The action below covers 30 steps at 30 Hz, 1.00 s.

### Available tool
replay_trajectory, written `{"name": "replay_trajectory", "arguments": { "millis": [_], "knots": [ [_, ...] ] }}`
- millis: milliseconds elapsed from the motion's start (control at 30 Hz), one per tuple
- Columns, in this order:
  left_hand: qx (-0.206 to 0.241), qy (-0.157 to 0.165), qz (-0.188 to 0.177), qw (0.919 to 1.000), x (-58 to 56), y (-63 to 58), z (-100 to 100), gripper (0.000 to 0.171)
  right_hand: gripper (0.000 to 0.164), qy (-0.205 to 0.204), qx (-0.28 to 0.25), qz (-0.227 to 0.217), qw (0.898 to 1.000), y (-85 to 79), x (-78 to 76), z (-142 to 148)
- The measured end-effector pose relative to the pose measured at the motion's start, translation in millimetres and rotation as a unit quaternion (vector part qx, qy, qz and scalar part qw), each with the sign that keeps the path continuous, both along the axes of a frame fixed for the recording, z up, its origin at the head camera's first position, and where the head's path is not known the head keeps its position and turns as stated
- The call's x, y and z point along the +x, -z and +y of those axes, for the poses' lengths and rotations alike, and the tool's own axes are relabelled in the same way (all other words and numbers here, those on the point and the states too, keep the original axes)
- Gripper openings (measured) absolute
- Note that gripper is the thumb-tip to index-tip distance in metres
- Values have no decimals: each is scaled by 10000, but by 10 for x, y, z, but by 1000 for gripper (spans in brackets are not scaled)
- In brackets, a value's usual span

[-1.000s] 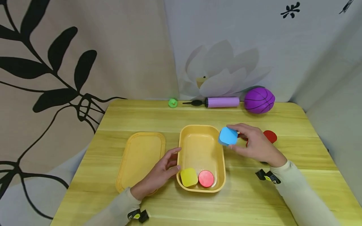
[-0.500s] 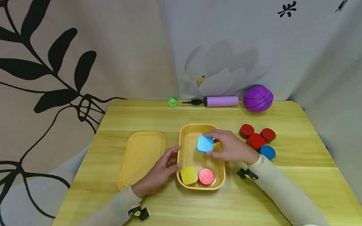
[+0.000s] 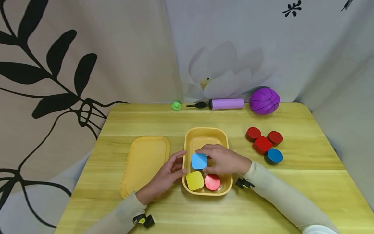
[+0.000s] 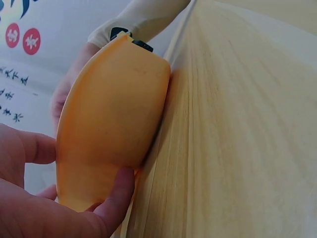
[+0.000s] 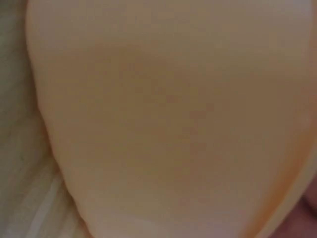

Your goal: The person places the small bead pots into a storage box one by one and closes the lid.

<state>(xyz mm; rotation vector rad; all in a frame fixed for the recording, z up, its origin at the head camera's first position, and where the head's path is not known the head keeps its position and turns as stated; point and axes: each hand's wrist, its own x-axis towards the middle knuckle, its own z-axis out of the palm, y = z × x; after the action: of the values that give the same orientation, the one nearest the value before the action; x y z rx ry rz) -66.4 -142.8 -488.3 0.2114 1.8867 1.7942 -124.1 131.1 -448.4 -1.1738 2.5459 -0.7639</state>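
My right hand (image 3: 223,159) pinches a light blue square block (image 3: 199,161) inside the yellow-orange box (image 3: 206,130). Whether the block touches the box floor cannot be told. Just in front of it, a yellow square block (image 3: 195,180) and a pink-red round block (image 3: 212,182) lie in the box. With its thumb and fingers, my left hand (image 3: 165,175) rests against the box's left outer wall. The left wrist view shows the thumb low on the box wall (image 4: 114,104) and a fingertip at its rim. The box wall (image 5: 163,119) fills the right wrist view and hides the blocks.
A matching yellow lid (image 3: 147,162) lies left of the box. To the right are a red square block (image 3: 262,145), two red round blocks (image 3: 253,134) and a blue round block (image 3: 273,156). Along the back stand a green toy (image 3: 176,106), a purple pump (image 3: 227,104) and a purple ball (image 3: 264,101).
My right hand has carried the light blue block leftward from the box's right rim and then down toward the yellow block. The left hand has stayed at the box's side.
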Motion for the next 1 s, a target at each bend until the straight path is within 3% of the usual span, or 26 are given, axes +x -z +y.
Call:
{"name": "replay_trajectory", "arguments": {
  "millis": [267,600,1000],
  "knots": [
    [-56,33,-28,10000,-11,3,-19,67,60,-193,237,-8,9995,38,-13,-59],
    [-80,74,-18,9999,-4,9,-14,67,63,-81,268,-246,9993,9,-1,-43],
    [-167,64,-56,9998,-10,-10,-11,65,52,183,-313,101,9993,-78,19,72]
  ]
}}
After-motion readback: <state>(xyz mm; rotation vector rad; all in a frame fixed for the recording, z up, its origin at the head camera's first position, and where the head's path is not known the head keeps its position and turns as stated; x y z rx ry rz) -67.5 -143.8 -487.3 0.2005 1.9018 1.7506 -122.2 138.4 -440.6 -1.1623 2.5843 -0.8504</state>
